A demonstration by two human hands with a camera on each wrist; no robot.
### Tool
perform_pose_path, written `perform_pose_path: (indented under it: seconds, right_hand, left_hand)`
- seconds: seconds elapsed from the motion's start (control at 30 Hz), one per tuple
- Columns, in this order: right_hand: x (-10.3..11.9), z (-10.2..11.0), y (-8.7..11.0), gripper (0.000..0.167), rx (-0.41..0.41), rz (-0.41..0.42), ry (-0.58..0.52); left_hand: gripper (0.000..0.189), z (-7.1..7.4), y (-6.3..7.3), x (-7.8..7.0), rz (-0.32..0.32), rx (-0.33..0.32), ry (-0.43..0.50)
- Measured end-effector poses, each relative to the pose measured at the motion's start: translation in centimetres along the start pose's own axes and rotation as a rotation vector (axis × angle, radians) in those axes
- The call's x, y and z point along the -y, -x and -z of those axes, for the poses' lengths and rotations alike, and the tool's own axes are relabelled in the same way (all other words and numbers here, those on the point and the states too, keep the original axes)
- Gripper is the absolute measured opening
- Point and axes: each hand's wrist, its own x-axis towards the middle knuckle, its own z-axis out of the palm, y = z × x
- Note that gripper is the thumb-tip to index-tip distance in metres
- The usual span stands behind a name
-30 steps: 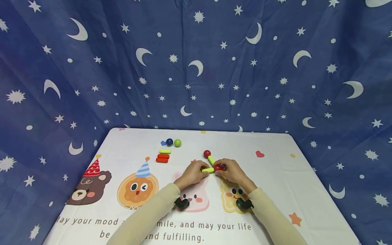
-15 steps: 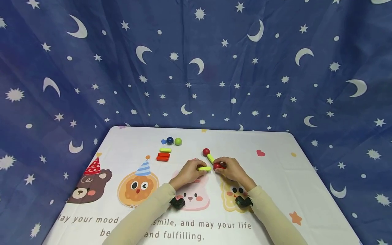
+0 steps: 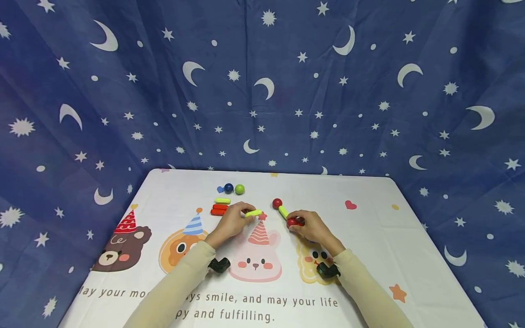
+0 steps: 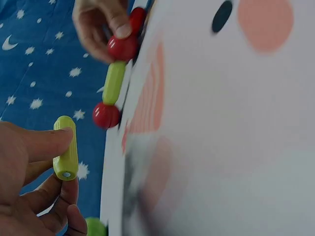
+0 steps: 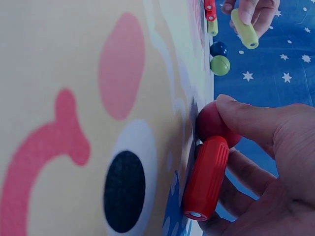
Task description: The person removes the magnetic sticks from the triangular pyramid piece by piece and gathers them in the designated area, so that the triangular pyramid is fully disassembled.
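My left hand (image 3: 231, 223) pinches a ridged yellow-green rod (image 3: 253, 212) between thumb and fingers, raised off the table in the left wrist view, where a small hole shows in its end. My right hand (image 3: 311, 226) holds a red ball (image 3: 291, 222) with thumb and fingers at the table. A red rod (image 5: 206, 177) joins that ball on its near side, its length plain in the right wrist view. From the same ball a second yellow-green rod (image 4: 114, 82) runs to another red ball (image 3: 277, 203), farther back on the table.
Left of the hands lie another yellow-green rod (image 3: 223, 201) and two red rods (image 3: 220, 207), side by side. Behind them sit a dark blue ball (image 3: 228, 188) and a green ball (image 3: 239, 189). A printed white cloth (image 3: 328, 196) covers the table; a blue starry curtain (image 3: 287, 91) hangs behind.
My left hand has drawn the yellow-green rod away from the held red ball, leftward and toward the back. My right hand stays in place on the joined pieces.
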Motion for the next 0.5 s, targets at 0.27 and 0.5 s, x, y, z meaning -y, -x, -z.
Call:
perform_pose_path:
  seconds: [0.27,0.5]
  right_hand:
    - [-0.1,0.0,0.1,0.032,0.004,-0.013,-0.014]
    - [-0.3,0.0,0.1,0.033,0.002,-0.005,-0.016]
  left_hand:
    - [0.023,2.0,-0.2,1.3,0.022,-0.051,-0.011]
    - [0.023,3.3,0.0,2.3,0.021,-0.078,-0.036]
